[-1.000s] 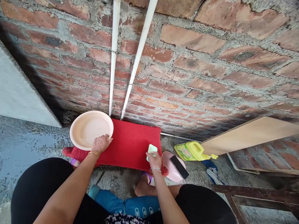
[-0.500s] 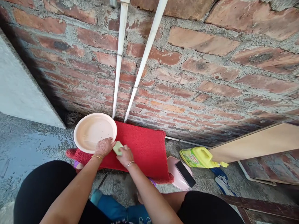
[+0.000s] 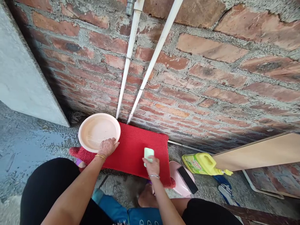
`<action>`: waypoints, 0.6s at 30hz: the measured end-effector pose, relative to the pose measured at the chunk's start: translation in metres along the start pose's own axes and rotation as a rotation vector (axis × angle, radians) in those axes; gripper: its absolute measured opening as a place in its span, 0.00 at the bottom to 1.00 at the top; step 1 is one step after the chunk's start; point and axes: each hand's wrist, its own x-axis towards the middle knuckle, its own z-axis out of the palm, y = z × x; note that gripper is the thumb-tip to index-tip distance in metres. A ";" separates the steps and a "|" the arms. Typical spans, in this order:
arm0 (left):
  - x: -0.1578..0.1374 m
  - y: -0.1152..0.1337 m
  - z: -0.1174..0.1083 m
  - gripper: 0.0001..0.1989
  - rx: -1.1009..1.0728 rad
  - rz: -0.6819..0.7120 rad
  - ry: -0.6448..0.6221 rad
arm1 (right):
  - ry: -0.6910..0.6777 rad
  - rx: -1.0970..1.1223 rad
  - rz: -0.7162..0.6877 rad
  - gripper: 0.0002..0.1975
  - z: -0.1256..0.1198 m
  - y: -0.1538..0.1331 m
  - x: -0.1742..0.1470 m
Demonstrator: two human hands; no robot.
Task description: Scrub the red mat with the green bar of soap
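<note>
My left hand [image 3: 108, 147] grips the near right rim of a pale pink plastic basin [image 3: 87, 147], with its fingers curled over the edge. A little water seems to lie in the basin, which stands partly on the left end of a red fleecy mat [image 3: 131, 140]. In my right hand [image 3: 152, 165] is a pale green soap-like bar [image 3: 149, 152], held over or against the right part of the mat; whether it touches cannot be made out. The fingers wrap its near end and hide that part.
A yellow detergent bottle [image 3: 201, 163] lies at the right, beside a pink plastic lid-like piece [image 3: 174, 172] with a black phone [image 3: 187, 179] on it. White pipes [image 3: 126, 68] run down the brick wall [image 3: 206, 75]. Wet floor [image 3: 47, 137] spreads at the left.
My right hand has carried the pale green bar rightward across the mat, away from the basin. The left hand stays on the rim. The whole view has shifted slightly.
</note>
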 end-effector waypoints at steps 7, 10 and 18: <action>-0.001 0.001 -0.003 0.23 0.008 0.021 0.005 | -0.566 -0.187 -0.832 0.12 0.077 -0.116 -0.067; 0.001 0.000 -0.001 0.22 0.001 0.020 0.003 | -0.597 -0.223 -0.896 0.11 0.081 -0.125 -0.059; 0.001 -0.001 0.003 0.22 -0.011 0.011 0.024 | -0.068 -0.039 -0.205 0.08 0.007 -0.004 0.034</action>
